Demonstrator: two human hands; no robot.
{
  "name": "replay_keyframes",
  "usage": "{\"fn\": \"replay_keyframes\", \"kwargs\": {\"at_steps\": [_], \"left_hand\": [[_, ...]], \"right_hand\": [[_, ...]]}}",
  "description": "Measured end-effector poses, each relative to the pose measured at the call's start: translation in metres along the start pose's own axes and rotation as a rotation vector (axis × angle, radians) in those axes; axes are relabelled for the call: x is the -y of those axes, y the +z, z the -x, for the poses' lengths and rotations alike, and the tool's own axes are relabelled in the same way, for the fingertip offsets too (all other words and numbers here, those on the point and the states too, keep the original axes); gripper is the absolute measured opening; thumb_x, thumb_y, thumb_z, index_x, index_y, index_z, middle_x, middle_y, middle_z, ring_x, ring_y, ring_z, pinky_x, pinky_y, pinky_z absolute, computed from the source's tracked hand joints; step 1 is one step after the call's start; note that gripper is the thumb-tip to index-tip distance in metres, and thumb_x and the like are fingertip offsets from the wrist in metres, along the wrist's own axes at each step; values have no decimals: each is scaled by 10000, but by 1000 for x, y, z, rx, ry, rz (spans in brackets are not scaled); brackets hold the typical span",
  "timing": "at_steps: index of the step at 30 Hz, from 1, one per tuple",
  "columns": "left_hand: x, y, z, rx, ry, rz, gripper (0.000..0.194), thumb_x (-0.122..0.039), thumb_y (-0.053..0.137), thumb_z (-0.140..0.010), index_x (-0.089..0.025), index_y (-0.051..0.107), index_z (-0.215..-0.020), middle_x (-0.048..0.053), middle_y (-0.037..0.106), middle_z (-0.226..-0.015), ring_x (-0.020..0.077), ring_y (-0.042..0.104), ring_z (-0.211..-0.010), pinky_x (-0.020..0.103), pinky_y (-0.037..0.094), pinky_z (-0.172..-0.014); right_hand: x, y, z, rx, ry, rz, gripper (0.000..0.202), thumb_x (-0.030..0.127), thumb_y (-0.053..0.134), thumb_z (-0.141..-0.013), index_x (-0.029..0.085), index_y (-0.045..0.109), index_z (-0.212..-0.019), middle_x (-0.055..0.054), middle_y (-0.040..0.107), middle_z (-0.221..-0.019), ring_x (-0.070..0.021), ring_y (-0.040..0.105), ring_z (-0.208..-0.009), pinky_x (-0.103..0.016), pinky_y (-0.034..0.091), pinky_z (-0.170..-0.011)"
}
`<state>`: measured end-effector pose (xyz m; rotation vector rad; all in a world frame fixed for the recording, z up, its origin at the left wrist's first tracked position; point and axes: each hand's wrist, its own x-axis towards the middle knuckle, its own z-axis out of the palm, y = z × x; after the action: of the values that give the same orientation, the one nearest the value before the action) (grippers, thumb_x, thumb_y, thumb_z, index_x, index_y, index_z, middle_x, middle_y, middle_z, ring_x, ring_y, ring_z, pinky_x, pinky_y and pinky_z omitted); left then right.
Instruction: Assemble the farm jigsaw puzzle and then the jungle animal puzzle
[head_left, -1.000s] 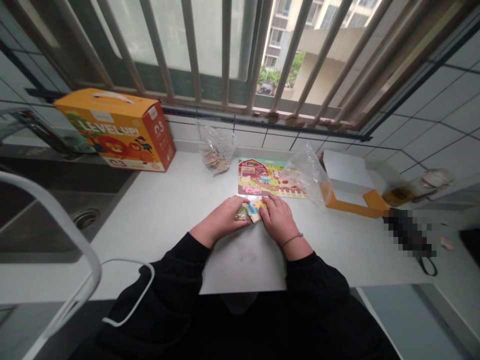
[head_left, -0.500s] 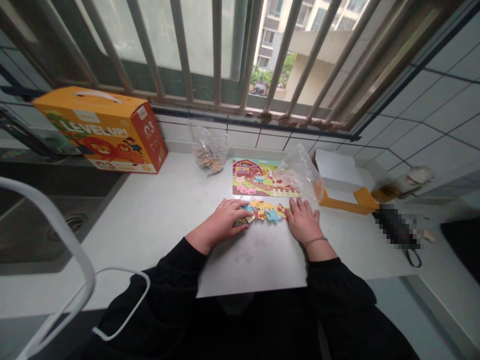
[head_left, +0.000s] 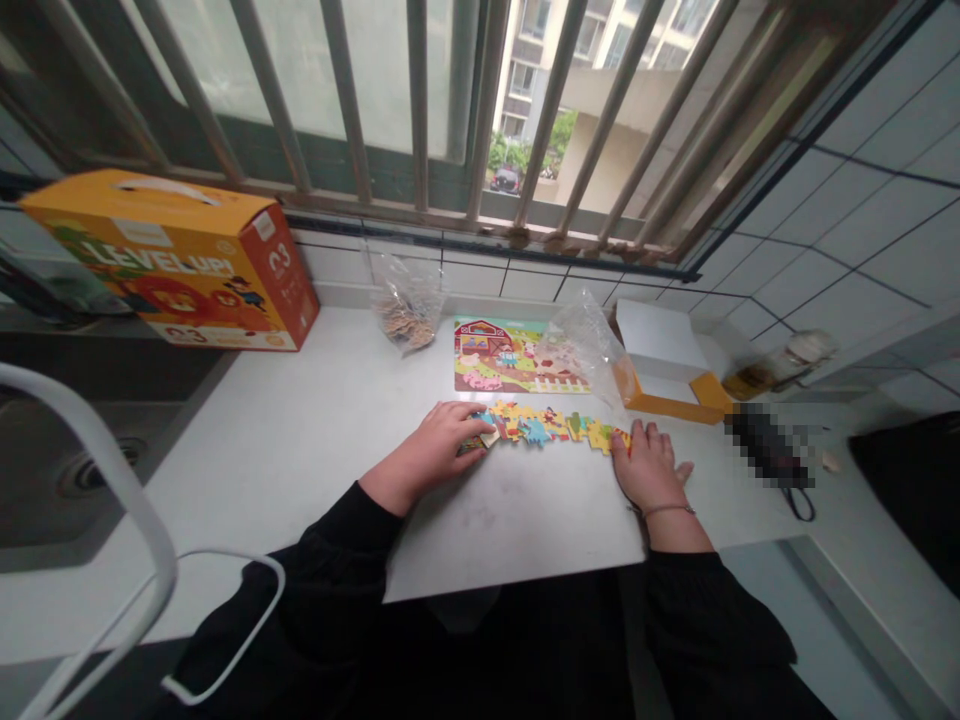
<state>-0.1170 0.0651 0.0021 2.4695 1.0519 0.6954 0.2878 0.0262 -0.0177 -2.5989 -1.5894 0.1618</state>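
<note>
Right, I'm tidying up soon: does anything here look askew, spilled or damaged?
I see nothing spilled or damaged. Slightly untidy: the puzzle pieces lie in a jumbled, uneven row between the left hand and right hand, and a crumpled clear bag partly covers the farm picture.

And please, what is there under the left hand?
Jigsaw pieces show between the thumb and fingers of the left hand. The hand covers the rest, so how many lie there cannot be told.

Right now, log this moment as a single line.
left hand: on row's left end | right hand: on row's right end | puzzle pieces: spread between hands | farm picture: flat behind them
</note>
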Motion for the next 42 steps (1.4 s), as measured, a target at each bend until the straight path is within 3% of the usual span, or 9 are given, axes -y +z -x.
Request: {"fn": "replay_keyframes", "kwargs": {"at_steps": [3,5,8,10,19,28,32,37,42], "left_hand": [[0,0,0,-6,0,3,332,-301,783,-995,-307,785,-1326,130,655,-1571,360,611,-1449,608,483,-1228],[0,0,-1,-3,0,4,330,-302,777,-1000,-300,782,-1330,136,656,-1572,359,615,-1446,606,485,-1228],[1,1,-1,2,-4,-8,320,-310,766,-1008,-296,779,-1327,141,656,-1571,361,617,-1445,615,487,-1227],[1,2,-1,2,-8,-12,318,-307,763,-1007,-291,781,-1324,147,656,-1569,367,616,-1445,623,490,-1223],[2,3,-2,-19,1,7,298,-286,742,-1006,-303,791,-1300,134,671,-1547,358,631,-1420,623,503,-1212],[2,3,-2,-23,8,10,301,-275,749,-1003,-290,795,-1300,152,668,-1544,361,642,-1406,632,509,-1210],[2,5,-3,-36,10,16,286,-289,744,-1010,-302,799,-1290,140,667,-1547,359,635,-1414,621,515,-1208],[1,6,-4,-52,9,6,255,-325,720,-1038,-299,802,-1278,138,678,-1530,352,643,-1398,609,525,-1197],[0,3,-3,-35,7,-1,268,-310,711,-1044,-296,800,-1296,138,665,-1547,345,636,-1411,596,524,-1211]], "right_hand": [[0,-3,6,-117,17,56,860,622,101,-1144,86,314,-1782,-226,204,-1874,-437,143,-1744,-896,77,-1285],[4,-3,12,-164,-91,99,821,581,145,-1158,78,280,-1792,-219,158,-1886,-420,106,-1756,-844,115,-1317],[11,-2,20,-58,-413,122,718,513,236,-1173,191,271,-1813,-145,181,-1899,-357,131,-1765,-718,204,-1365],[13,0,23,22,-500,128,677,509,268,-1179,265,294,-1810,-101,217,-1897,-348,173,-1759,-705,228,-1365],[16,-1,15,72,-273,107,728,600,232,-1175,268,247,-1823,-82,167,-1907,-387,174,-1753,-791,211,-1339],[23,-3,11,-13,-118,54,662,421,203,-1180,219,328,-1798,-124,208,-1894,-400,219,-1740,-848,238,-1296],[38,-5,20,-107,-392,12,653,378,302,-1169,175,348,-1788,-152,221,-1886,-389,208,-1747,-761,255,-1344],[69,1,43,-25,-846,-25,614,404,435,-1166,300,401,-1770,-113,288,-1871,-371,277,-1731,-735,275,-1348],[73,3,46,37,-749,17,605,461,420,-1183,337,384,-1773,-88,297,-1870,-383,283,-1727,-775,271,-1330]]}}
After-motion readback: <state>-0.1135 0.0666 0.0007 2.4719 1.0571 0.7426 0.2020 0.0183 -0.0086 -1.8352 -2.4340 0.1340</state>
